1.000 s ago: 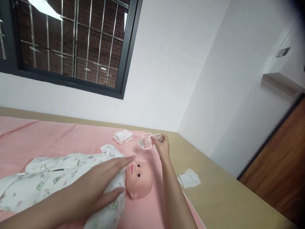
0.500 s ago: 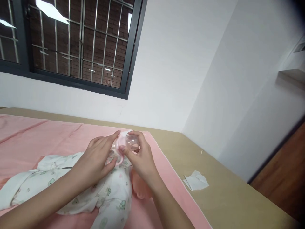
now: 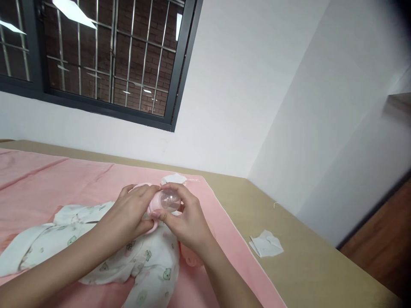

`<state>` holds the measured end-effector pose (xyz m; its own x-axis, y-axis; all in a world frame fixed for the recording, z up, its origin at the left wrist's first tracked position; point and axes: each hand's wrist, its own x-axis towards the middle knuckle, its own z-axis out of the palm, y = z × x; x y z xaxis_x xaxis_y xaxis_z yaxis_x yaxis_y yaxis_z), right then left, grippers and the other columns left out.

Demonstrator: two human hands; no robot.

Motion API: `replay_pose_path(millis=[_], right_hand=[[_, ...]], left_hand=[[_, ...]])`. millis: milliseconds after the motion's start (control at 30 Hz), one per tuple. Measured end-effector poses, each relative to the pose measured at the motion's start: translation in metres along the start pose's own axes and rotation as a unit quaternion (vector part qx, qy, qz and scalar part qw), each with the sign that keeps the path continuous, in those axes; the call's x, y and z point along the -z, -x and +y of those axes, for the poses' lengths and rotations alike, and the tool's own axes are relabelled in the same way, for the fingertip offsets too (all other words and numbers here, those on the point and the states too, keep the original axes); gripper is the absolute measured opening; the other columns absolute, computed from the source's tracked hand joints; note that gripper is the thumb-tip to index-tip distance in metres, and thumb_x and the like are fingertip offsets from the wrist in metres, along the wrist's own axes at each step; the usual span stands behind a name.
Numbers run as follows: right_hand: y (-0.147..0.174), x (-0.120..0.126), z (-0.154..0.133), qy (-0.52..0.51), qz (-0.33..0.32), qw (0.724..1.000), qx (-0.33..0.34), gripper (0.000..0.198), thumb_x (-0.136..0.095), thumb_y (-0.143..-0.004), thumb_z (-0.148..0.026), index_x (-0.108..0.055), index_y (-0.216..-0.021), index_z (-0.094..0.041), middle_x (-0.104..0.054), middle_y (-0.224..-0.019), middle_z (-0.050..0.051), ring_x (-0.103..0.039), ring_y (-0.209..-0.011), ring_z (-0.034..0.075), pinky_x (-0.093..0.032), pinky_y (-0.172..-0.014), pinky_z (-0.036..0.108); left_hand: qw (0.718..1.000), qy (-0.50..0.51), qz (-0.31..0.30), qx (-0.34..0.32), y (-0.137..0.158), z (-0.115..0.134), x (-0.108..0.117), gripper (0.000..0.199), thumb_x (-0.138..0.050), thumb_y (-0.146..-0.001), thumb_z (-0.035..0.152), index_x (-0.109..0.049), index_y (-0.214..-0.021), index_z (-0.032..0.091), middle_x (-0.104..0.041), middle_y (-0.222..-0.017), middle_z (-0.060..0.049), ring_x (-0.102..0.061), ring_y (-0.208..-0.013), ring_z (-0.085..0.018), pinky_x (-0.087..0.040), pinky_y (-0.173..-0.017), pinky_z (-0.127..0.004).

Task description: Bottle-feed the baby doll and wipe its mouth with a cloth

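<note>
Between my two hands is a baby bottle [image 3: 171, 200] with a clear domed cap, a pink collar and pink handles. My left hand [image 3: 135, 209] is wrapped round its body end and hides most of it. With thumb and fingers, my right hand [image 3: 189, 216] grips the cap and collar end. Below the bottle lies a baby doll [image 3: 156, 261] in white clothes printed with small green animals. The doll's head [image 3: 190, 255] is largely covered by my right hand and forearm.
A pink mat [image 3: 86, 184] with a pale edge lies under the doll on a wooden tabletop [image 3: 231, 190]. Just behind the bottle is a white cloth or tissue [image 3: 174, 178]. A crumpled tissue [image 3: 266, 244] rests on the right. Walls and a barred window [image 3: 112, 60] stand behind.
Both hands have moved slightly left and down with the bottle, and its clear end now points a little differently. More of the white item behind it shows. The view has shifted slightly.
</note>
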<state>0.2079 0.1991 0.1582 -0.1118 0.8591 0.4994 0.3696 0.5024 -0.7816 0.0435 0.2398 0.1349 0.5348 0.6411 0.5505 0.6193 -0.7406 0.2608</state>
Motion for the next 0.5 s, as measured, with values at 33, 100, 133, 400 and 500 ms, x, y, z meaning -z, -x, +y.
replay_pose_path(millis=[33, 100, 133, 400, 500], right_hand=[[0.000, 0.001, 0.000, 0.001, -0.003, 1.000, 0.002, 0.041, -0.079, -0.068, -0.029, -0.063, -0.107, -0.026, -0.065, -0.114, 0.001, -0.061, -0.102, 0.018, -0.052, -0.084, 0.030], [0.000, 0.003, 0.000, 0.002, -0.008, 1.000, 0.007, 0.041, -0.079, -0.068, -0.030, -0.064, -0.106, -0.026, -0.065, -0.114, 0.002, -0.061, -0.102, 0.018, -0.051, -0.085, 0.031], [-0.001, 0.004, 0.000, 0.002, -0.011, 1.000, 0.008, 0.041, -0.079, -0.068, -0.031, -0.064, -0.106, -0.026, -0.065, -0.113, 0.002, -0.061, -0.102, 0.018, -0.051, -0.086, 0.032], [-0.001, 0.006, -0.002, -0.038, 0.012, 0.999, 0.011, 0.040, -0.079, -0.068, -0.035, -0.063, -0.104, -0.026, -0.063, -0.113, 0.002, -0.061, -0.103, 0.019, -0.054, -0.086, 0.033], [-0.006, 0.023, 0.000, -0.049, 0.089, 0.995, 0.022, 0.043, -0.079, -0.068, -0.036, -0.062, -0.106, -0.026, -0.062, -0.115, 0.003, -0.061, -0.106, 0.019, -0.053, -0.090, 0.034]], left_hand=[[1.000, -0.004, -0.003, 0.000, 0.000, 0.000, 0.001, 0.039, -0.045, -0.069, 0.014, -0.047, -0.106, 0.022, -0.063, -0.095, -0.001, -0.060, -0.092, -0.023, -0.033, -0.099, -0.050], [1.000, -0.011, -0.006, -0.003, -0.001, 0.000, 0.001, 0.038, -0.045, -0.068, 0.014, -0.048, -0.104, 0.023, -0.063, -0.092, -0.001, -0.061, -0.091, -0.023, -0.033, -0.099, -0.050], [1.000, -0.013, -0.006, -0.006, -0.001, -0.001, 0.001, 0.038, -0.045, -0.067, 0.013, -0.048, -0.103, 0.023, -0.063, -0.091, -0.001, -0.061, -0.091, -0.023, -0.034, -0.099, -0.050], [0.999, -0.010, 0.049, -0.011, -0.004, -0.007, -0.006, 0.043, -0.047, -0.070, 0.020, -0.048, -0.112, 0.025, -0.067, -0.109, -0.004, -0.062, -0.102, -0.026, -0.037, -0.100, -0.048], [0.998, -0.014, 0.046, 0.030, -0.011, -0.011, 0.001, 0.041, -0.049, -0.068, 0.024, -0.052, -0.109, 0.026, -0.070, -0.104, -0.002, -0.064, -0.099, -0.027, -0.036, -0.100, -0.049]])
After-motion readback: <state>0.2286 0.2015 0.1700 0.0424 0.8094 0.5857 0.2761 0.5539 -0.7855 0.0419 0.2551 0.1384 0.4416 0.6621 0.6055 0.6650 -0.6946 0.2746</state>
